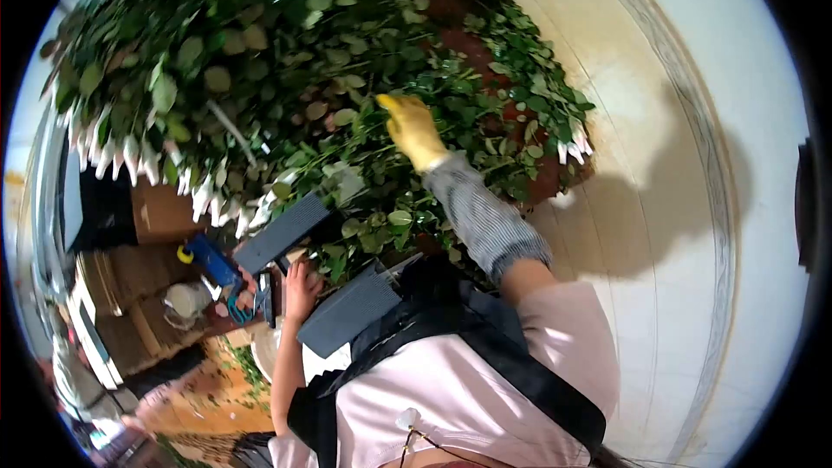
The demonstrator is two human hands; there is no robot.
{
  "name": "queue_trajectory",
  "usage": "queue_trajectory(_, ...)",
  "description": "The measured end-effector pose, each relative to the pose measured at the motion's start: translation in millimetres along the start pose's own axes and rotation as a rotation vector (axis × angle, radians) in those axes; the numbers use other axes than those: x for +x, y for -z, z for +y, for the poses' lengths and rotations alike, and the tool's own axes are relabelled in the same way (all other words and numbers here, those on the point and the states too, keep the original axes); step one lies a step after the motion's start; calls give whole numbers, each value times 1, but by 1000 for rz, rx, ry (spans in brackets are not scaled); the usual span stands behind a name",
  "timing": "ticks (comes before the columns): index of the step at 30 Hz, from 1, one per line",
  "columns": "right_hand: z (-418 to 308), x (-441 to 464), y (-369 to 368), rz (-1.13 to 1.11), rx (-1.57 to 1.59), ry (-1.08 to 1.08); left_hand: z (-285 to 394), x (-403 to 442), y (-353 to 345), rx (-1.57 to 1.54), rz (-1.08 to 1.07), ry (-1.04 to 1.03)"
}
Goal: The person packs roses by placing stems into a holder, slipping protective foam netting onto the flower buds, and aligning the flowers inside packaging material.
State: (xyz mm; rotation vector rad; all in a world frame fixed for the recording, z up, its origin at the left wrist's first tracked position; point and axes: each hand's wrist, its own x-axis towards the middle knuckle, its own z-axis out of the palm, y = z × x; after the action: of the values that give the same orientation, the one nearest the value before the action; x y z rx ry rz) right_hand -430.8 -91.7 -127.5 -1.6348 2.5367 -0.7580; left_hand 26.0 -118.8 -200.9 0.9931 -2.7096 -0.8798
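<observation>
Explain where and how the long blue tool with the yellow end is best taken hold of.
Likely around the middle of the long blue tool, fingers across its narrow body, reaching down from above. It lies slantwise, its yellow end pointing away from the bare left hand. A low approach from that hand's side looks hindered by the dark narrow object between them.

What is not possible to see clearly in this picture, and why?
- Head view: grip of gloved right hand, hidden among leaves.
- Head view: grip of left hand, too small.
- Head view: dark object at right, cut by image edge.
- Head view: what pale wraps cover, hidden inside.
</observation>
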Motion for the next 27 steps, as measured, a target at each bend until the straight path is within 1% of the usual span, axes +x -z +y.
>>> queue_trajectory(2,-2,9,-12,-234,-230,-22,-2,-2,5,50,-31,-9)
queue_trajectory(3,-8,6,-8,-102,-38,19,-2,-2,7,58,-8,-37)
queue_trajectory(4,-6,5,0,85,18,35,-2,-2,6,56,7,-55)
queue_trajectory(5,-11,2,23,259,71,54,-1,0,5,57,-8,-59)
queue_trajectory(7,15,-2,75,405,-66,-18,1,-2,5,-18,8,-34)
queue_trajectory(10,131,-5,116,635,-98,-228,1,0,9,2,-7,-30)
queue_trajectory(12,242,-17,125,696,-332,-411,0,-1,8,27,-26,-27)
queue_trajectory(14,341,-31,127,598,-531,-611,5,2,10,49,-46,-21)
queue_trajectory(16,393,-44,128,324,-469,-864,16,6,17,58,-81,6)
queue_trajectory(18,411,-50,132,-2,-293,-1064,16,7,18,83,-105,38)
queue_trajectory(19,415,-53,133,-35,-286,-1073,16,6,19,101,-128,51)
queue_trajectory(20,410,-50,141,48,-311,-1037,16,5,19,108,-136,52)
queue_trajectory(22,376,-40,166,325,-356,-896,16,6,18,116,-137,51)
queue_trajectory(24,336,-34,200,627,-389,-670,16,5,18,121,-136,51)
queue_trajectory(25,321,-32,216,828,-495,-496,16,4,18,123,-132,51)
queue_trajectory(26,308,-31,229,913,-530,-451,16,4,18,127,-127,48)
queue_trajectory(27,313,-37,242,735,-224,-511,15,2,17,130,-122,44)
